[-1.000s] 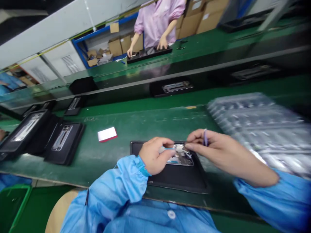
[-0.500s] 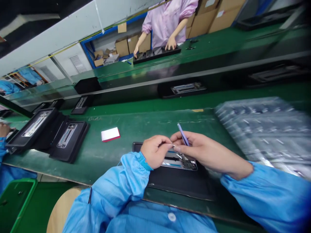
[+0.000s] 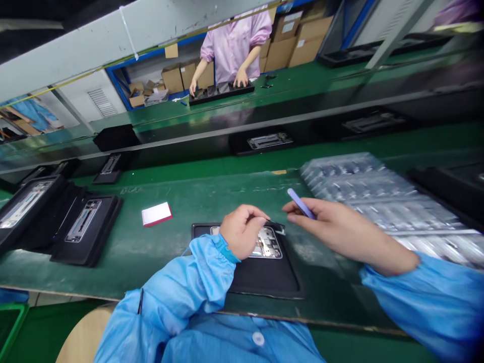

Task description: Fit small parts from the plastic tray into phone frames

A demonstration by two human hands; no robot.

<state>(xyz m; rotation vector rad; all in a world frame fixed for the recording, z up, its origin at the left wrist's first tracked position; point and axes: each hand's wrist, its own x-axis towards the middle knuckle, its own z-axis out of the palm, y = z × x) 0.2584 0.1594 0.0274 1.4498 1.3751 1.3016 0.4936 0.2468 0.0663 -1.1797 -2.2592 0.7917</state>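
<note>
My left hand (image 3: 242, 233) is closed in a pinch over the phone frame. From its fingertips a small dark part with a silvery end (image 3: 279, 228) sticks out to the right; its kind is not clear. Beneath lies the metal phone frame (image 3: 267, 246), partly covered by that hand, in a black tray (image 3: 260, 277). To the right, apart from the frame, my right hand (image 3: 328, 222) grips lavender tweezers (image 3: 300, 203) between thumb and fingers. The tweezers' tips are hidden in the hand.
Clear plastic blister trays (image 3: 351, 186) lie at right. A white-and-red pad (image 3: 157, 214) is on the green bench (image 3: 170, 262). Black trays with phone frames (image 3: 83, 222) stand at left. Across the line, a person in pink (image 3: 232, 50) handles a black tray (image 3: 223, 93).
My hands have come apart: the right moved away rightward with the tweezers, while the left stays over the frame with the small dark part. The camera view has swung to the right.
</note>
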